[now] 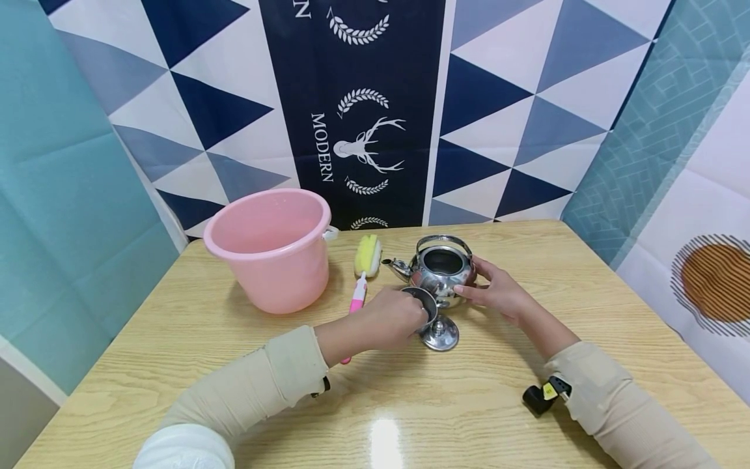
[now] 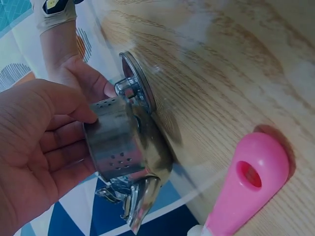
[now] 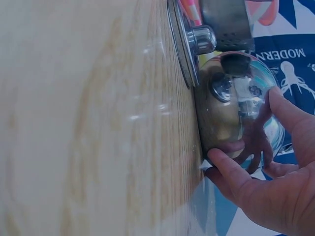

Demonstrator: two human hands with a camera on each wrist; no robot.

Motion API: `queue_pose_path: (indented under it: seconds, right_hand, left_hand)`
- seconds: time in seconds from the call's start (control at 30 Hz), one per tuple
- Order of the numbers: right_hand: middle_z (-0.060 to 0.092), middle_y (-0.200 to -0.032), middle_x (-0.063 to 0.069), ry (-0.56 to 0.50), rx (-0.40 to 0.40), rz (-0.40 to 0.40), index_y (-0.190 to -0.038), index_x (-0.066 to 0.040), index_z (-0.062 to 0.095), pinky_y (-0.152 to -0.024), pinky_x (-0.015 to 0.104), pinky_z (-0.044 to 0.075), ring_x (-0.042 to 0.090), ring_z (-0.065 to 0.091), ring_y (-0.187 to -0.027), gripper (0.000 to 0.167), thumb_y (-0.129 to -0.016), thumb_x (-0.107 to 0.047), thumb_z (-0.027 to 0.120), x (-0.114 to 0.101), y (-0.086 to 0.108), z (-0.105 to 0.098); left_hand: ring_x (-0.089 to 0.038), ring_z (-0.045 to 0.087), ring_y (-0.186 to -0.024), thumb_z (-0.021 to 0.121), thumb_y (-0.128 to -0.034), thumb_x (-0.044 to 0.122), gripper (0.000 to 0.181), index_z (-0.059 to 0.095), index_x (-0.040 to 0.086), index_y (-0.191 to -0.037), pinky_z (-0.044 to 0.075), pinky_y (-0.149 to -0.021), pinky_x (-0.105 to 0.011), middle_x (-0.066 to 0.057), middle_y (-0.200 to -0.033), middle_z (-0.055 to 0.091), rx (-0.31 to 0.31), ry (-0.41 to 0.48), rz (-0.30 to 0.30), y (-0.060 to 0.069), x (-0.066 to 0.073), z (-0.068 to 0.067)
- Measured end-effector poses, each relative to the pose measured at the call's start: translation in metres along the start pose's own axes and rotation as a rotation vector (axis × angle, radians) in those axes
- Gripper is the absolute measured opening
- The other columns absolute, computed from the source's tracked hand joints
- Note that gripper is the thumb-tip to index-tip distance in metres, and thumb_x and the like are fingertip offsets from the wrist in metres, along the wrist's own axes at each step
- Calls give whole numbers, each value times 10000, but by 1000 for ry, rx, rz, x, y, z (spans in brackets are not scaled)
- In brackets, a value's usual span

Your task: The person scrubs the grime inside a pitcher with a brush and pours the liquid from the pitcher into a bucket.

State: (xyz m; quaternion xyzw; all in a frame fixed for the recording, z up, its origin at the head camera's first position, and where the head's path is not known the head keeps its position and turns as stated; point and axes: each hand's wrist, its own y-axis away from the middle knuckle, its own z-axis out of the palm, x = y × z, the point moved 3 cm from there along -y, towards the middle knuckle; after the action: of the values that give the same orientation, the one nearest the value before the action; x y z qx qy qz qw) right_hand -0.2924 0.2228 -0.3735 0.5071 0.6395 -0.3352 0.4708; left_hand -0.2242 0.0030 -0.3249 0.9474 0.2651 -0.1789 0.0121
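My left hand [image 1: 391, 318] grips a small metal tea strainer [image 2: 115, 140] by its wall, with perforations visible in the left wrist view. Close in front of the strainer stands a shiny steel teapot [image 1: 438, 285], uncovered, its handle raised and spout facing left. Fingers and thumb of my right hand [image 1: 499, 294] hold the teapot's rounded body from the right side. On the table beside the pot lies its round lid [image 1: 441, 336], knob upward. The strainer's inside is mostly hidden from the head view.
Left of the teapot lies a sponge brush [image 1: 367, 255] with a pink handle [image 2: 261, 167], partly covered by my left forearm. A pink bucket [image 1: 278, 277] stands at the back left of the wooden table [image 1: 469, 404]. Patterned cloth [image 1: 486, 117] hangs behind.
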Motion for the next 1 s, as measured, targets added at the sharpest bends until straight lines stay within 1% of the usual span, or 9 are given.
queue_pose_path:
  seconds: [0.2,0.37,0.43,0.5,0.73,1.0]
  right_hand:
    - [181,-1554,268,-1,-2,-4,-1562,-76,119,-891,392,521,393,345,-1310,922,-889,-211,735,0,0,1]
    - [186,-1551,265,2,-5,-5,-1563,-83,116,-894,395,520,393,354,-1304,922,-891,-216,733,-1,0,1]
    - [171,-1558,264,0,-5,-3,-1563,-80,103,-895,395,519,399,353,-1313,929,-892,-213,731,-1,1,1]
    - [153,-1563,270,-3,-6,-2,-1562,-68,89,-896,397,519,417,356,-1319,933,-894,-205,727,-1,1,1]
    - [123,-1575,262,-14,-10,3,-1559,-55,64,-911,415,507,465,277,-1375,950,-894,-197,727,-2,2,0]
    - [101,-1569,287,-2,-8,20,-1556,-44,52,-914,402,504,459,312,-1359,960,-895,-214,727,-2,2,0]
  left_hand:
    - [-138,591,-687,718,-769,145,65,676,193,-784,471,-515,-312,42,-769,625,-36,21,-9,1,-2,6]
    - [-132,545,-653,714,-736,109,116,632,190,-745,458,-517,-303,44,-762,598,-76,73,-31,1,-6,10]
    - [-134,534,-648,708,-733,98,124,622,187,-746,453,-519,-302,44,-760,591,-84,89,-30,1,-7,11]
    - [-134,529,-644,705,-734,97,125,619,184,-757,447,-515,-302,43,-759,587,-86,95,-25,1,-8,12]
    - [-128,525,-640,723,-732,105,133,634,180,-796,434,-510,-305,44,-749,587,-85,100,-6,0,-8,15]
    - [-134,520,-638,722,-709,83,170,587,181,-747,434,-503,-304,43,-739,567,-91,123,-7,0,-9,15]
